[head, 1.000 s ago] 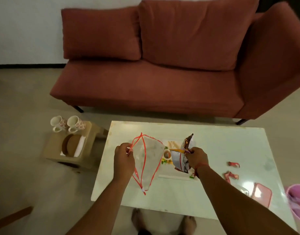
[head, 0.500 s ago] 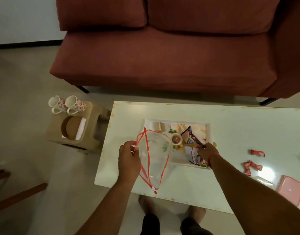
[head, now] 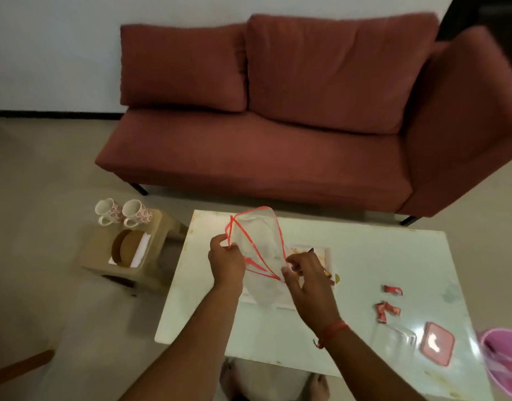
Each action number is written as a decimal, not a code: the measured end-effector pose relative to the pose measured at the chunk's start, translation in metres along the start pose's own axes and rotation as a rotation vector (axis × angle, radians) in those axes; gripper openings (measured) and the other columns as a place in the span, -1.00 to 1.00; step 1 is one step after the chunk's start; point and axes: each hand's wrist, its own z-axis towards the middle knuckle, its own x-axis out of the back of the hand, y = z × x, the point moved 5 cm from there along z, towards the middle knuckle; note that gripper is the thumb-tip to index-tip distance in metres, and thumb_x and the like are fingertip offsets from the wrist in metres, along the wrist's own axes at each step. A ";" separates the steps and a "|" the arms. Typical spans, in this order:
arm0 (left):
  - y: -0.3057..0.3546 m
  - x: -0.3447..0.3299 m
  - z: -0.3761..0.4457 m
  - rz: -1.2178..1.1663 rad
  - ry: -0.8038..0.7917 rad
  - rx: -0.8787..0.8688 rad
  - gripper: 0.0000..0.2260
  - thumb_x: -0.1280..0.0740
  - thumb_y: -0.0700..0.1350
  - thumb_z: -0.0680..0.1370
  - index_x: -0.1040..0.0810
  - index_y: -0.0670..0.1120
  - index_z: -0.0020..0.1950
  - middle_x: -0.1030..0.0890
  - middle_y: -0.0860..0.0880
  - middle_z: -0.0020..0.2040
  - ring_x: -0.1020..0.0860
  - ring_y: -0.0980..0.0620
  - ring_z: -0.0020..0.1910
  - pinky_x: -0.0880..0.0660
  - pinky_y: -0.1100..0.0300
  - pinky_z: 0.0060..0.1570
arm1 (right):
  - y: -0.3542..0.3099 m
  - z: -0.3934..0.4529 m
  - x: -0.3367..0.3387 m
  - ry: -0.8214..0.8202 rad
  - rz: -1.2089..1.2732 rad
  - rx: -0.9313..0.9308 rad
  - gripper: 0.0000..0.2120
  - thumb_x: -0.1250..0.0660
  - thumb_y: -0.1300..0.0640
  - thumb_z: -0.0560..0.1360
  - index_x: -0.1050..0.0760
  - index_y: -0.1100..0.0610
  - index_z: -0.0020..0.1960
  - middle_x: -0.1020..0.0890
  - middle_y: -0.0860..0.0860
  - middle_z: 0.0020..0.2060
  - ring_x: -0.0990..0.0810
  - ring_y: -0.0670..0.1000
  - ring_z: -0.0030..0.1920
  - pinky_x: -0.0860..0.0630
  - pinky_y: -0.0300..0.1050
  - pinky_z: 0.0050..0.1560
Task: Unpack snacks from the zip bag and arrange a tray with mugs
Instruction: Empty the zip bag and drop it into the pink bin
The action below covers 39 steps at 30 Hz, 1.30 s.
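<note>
My left hand [head: 226,263] pinches the zip bag [head: 260,256] at its red rim, held up over the tray [head: 325,256] on the table [head: 364,256]. Right hand [head: 305,277] fingers half-curled at the bag's edge; grip unclear. Mugs [head: 123,212] on stool [head: 104,256], left.

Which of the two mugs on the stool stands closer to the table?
The right-hand mug, the one beside the stool's edge that faces the table. The other mug stands on its far side, further from the table. Both have the same flower pattern.
</note>
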 end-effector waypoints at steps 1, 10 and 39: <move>0.012 0.003 -0.003 -0.051 0.000 0.012 -0.77 -0.30 -0.09 0.60 -0.36 0.14 0.19 -0.53 -0.02 0.13 -0.58 -0.07 0.04 -0.61 -0.09 0.10 | -0.016 -0.004 0.006 -0.014 -0.043 0.036 -0.84 -0.32 0.02 0.58 -0.49 0.03 0.13 -0.50 -0.09 0.04 -0.50 -0.12 0.01 -0.47 -0.26 0.01; 0.098 0.032 -0.019 -0.376 -0.088 0.006 -0.83 -0.20 -0.22 0.57 -0.45 -0.08 0.15 -0.57 -0.13 0.02 -0.55 -0.06 -0.12 -0.61 -0.03 -0.13 | -0.099 0.008 0.049 0.123 -0.287 0.187 -0.93 -0.36 0.17 0.55 -0.59 0.05 0.01 -0.56 -0.04 -0.09 -0.55 -0.03 -0.11 -0.47 -0.22 -0.10; 0.183 0.019 -0.136 0.533 -0.665 -1.355 -0.81 -0.18 0.09 0.63 -0.51 0.07 -0.07 -0.53 0.11 -0.25 -0.49 0.12 -0.27 -0.47 0.10 -0.27 | -0.171 0.025 0.139 0.169 0.094 0.000 -0.88 -0.44 0.22 0.48 -0.60 0.06 -0.21 -0.64 -0.04 -0.38 -0.57 -0.12 -0.37 -0.56 -0.12 -0.32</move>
